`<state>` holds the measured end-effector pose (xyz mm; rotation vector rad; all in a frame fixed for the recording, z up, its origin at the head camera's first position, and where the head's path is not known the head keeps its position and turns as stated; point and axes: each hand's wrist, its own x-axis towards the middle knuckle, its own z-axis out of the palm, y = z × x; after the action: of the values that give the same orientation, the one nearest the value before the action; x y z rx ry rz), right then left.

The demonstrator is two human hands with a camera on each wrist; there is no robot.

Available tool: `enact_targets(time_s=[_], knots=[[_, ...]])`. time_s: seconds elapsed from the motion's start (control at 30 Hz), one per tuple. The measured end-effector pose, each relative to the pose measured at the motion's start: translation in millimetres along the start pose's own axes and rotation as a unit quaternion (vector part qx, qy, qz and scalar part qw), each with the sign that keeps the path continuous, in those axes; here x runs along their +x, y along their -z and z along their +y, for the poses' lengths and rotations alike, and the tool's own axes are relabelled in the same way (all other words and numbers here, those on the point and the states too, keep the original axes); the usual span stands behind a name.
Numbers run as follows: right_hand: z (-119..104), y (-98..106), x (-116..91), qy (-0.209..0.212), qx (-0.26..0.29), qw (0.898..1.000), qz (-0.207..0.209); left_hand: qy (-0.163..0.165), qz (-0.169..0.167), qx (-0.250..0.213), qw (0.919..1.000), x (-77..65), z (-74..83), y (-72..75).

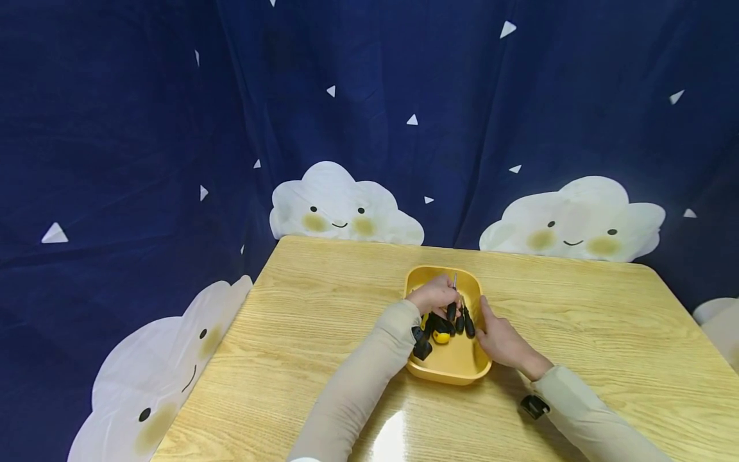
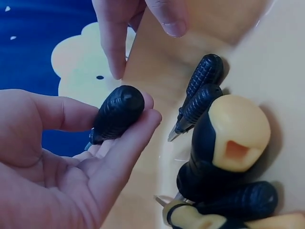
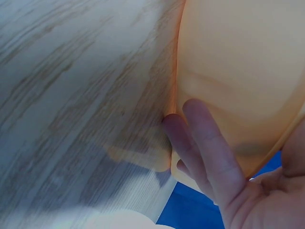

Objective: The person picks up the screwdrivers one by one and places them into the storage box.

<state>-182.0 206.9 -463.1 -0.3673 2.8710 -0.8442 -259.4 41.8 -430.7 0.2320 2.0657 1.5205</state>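
Observation:
In the head view my left hand point(image 1: 435, 296) reaches into a yellow plastic bin point(image 1: 447, 376) and pinches a screwdriver point(image 2: 119, 112) by its black handle between thumb and fingers. Its metal shaft points away, toward the bin's far end. Below that hand lie more black-handled screwdrivers point(image 2: 205, 78) and a thick yellow-and-black handle point(image 2: 243, 133). My right hand point(image 1: 507, 337) holds the bin's right wall, fingers point(image 3: 214, 152) extended along the outside and thumb on the inner side of the rim. How firmly the thumb presses cannot be seen.
The bin stands on a light wood table point(image 1: 323, 308). A black-and-yellow tool point(image 1: 423, 350) lies at the bin's left side, partly covered by my left wrist. Behind the table hangs a dark blue curtain point(image 1: 369, 141) with smiling clouds.

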Motion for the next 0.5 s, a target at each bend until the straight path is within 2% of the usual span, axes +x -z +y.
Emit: enact_targets(time_s=[0.23,0.5], knots=[[1.5,0.0,0.0,0.002,-0.002,1.000,0.001,0.015,0.005,0.009,0.9998,-0.1,-0.3,-1.3],[3.0,-0.3,0.4,0.003,0.001,1.000,0.004,0.026,0.052,0.034,0.9977,2.5,-2.6,-7.9]])
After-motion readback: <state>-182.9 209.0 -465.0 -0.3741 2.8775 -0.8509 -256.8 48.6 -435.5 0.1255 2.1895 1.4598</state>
